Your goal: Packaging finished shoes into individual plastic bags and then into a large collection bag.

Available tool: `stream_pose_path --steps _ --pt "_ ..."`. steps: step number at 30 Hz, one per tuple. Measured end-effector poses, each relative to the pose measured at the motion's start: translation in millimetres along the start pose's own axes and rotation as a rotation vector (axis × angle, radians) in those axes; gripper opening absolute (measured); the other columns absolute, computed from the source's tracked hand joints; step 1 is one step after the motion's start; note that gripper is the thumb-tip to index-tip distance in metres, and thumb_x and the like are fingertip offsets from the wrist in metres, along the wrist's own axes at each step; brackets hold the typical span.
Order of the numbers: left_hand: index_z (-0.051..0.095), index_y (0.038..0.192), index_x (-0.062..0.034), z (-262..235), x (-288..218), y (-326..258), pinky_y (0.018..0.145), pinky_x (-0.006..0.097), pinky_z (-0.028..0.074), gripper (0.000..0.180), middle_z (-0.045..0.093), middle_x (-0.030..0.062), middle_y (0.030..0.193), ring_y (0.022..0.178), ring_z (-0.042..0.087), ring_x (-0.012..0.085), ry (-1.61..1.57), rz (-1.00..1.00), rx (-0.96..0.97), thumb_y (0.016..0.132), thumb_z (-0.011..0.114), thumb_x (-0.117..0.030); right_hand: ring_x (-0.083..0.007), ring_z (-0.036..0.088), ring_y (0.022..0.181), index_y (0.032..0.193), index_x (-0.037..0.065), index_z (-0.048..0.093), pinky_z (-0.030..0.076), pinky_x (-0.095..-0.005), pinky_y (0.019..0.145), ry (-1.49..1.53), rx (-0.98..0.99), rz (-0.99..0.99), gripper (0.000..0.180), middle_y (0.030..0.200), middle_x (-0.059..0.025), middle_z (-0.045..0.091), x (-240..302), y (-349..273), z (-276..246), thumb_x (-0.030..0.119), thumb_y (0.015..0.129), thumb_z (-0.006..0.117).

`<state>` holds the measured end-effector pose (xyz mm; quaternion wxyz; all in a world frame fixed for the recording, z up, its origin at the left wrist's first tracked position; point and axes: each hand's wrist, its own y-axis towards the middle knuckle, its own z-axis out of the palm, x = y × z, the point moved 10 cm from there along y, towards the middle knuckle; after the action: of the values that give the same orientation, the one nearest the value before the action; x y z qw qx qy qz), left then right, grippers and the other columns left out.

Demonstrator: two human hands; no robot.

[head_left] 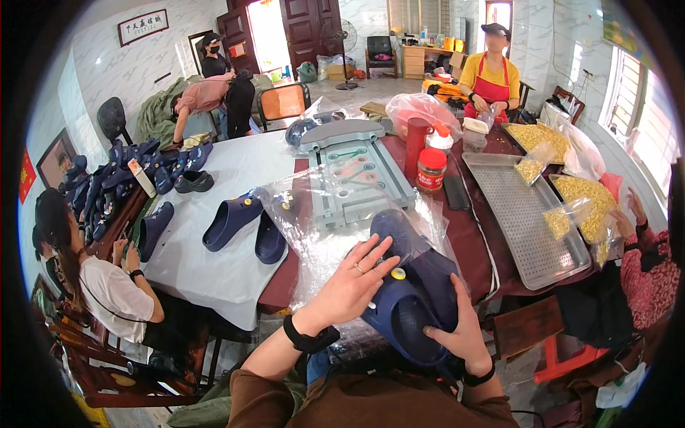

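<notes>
Close in front of me is a pair of navy blue clogs (pixel 403 312), one nestled against the other, with a yellow-and-white charm on one. Their toe ends lie under or inside a clear plastic bag (pixel 314 260); I cannot tell exactly how far in. My left hand (pixel 349 282), a ring on one finger, rests flat on the bag and the clog with its fingers stretched out. On the right side, my right hand (pixel 462 329) grips the clogs, its thumb at the opening of one. Another navy clog pair, with one clog (pixel 230 220) nearest the left, stands on the table.
Beyond the bag lies a grey plastic frame (pixel 357 178). A red-lidded jar (pixel 431 171) and a perforated metal tray (pixel 531 228) stand to the right. Many clogs are heaped at left (pixel 107 192). A person (pixel 118 292) sits there; other people work around the room.
</notes>
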<state>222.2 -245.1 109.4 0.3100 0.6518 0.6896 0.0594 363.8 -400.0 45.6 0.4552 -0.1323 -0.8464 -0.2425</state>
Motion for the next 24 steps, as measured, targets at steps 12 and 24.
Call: stream_pose_path --steps 12,24 --pt "0.056 0.144 -0.0085 7 -13 0 0.123 0.055 0.022 0.061 0.034 0.0185 0.164 0.153 0.026 0.0422 -0.109 0.026 -0.093 0.084 0.063 -0.001 -0.0345 0.047 0.141 0.156 -0.001 0.029 0.037 -0.0416 0.116 0.064 -0.182 0.002 0.102 0.150 -0.0261 0.047 -11 3 -12 0.004 0.071 0.084" --pt "0.056 0.142 -0.0070 -8 -29 -14 0.121 0.059 0.024 0.058 0.039 0.0159 0.161 0.152 0.030 0.0405 -0.048 0.077 -0.124 0.085 0.066 -0.004 -0.0291 0.039 0.143 0.158 -0.001 0.023 0.030 -0.0395 0.120 0.477 -0.231 0.013 0.101 0.156 -0.0198 0.035 -43 10 12 -0.001 0.075 0.080"
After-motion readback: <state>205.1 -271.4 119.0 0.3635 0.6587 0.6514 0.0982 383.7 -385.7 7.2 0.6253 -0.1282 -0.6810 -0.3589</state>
